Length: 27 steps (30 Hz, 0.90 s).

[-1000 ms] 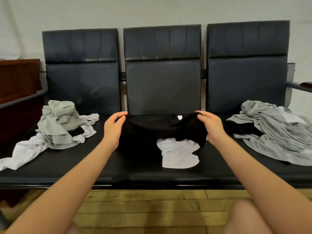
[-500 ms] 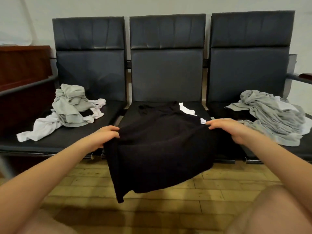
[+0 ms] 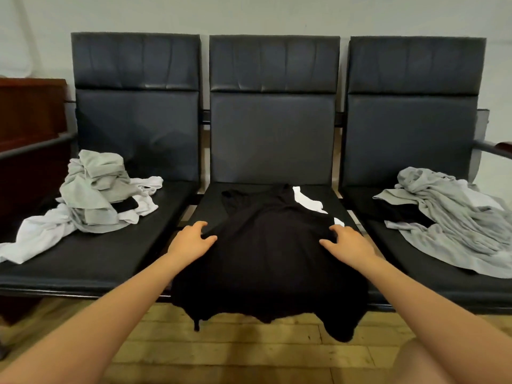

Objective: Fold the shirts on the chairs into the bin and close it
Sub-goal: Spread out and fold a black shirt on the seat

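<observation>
Black shirt point(image 3: 273, 250) spread flat, hem overhanging seat point(image 3: 336, 200).

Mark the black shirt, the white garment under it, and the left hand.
black shirt point(image 3: 273, 245), head view, middle of the spread body.
white garment point(image 3: 309, 202), head view, strip showing past the shirt's right edge.
left hand point(image 3: 191, 241), head view, back of hand.

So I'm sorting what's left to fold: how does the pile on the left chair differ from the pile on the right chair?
The left pile is bunched up tall; the right pile lies spread out flatter. The left pile shows much white cloth, with a piece trailing toward the seat's left edge; the right pile is mostly grey, with only a little white showing. Both are unfolded heaps with some black cloth tucked in.
</observation>
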Each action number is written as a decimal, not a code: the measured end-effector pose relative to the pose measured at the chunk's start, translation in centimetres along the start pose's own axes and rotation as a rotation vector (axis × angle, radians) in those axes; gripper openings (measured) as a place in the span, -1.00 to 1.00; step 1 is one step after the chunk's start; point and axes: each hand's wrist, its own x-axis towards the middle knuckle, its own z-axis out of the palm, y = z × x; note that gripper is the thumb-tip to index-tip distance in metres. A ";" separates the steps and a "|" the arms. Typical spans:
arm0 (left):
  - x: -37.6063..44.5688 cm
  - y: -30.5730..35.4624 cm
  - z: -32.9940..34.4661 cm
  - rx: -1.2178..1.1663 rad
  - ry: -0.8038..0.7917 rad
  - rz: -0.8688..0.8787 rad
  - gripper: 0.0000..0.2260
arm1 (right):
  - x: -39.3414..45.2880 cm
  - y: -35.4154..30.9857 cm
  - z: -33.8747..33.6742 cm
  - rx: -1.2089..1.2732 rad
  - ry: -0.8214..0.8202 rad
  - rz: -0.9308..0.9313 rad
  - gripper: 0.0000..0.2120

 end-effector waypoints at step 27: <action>7.6 3.5 1.1 -0.372 -0.251 0.077 -0.57 | 7.1 0.6 2.6 0.281 0.242 0.040 -0.82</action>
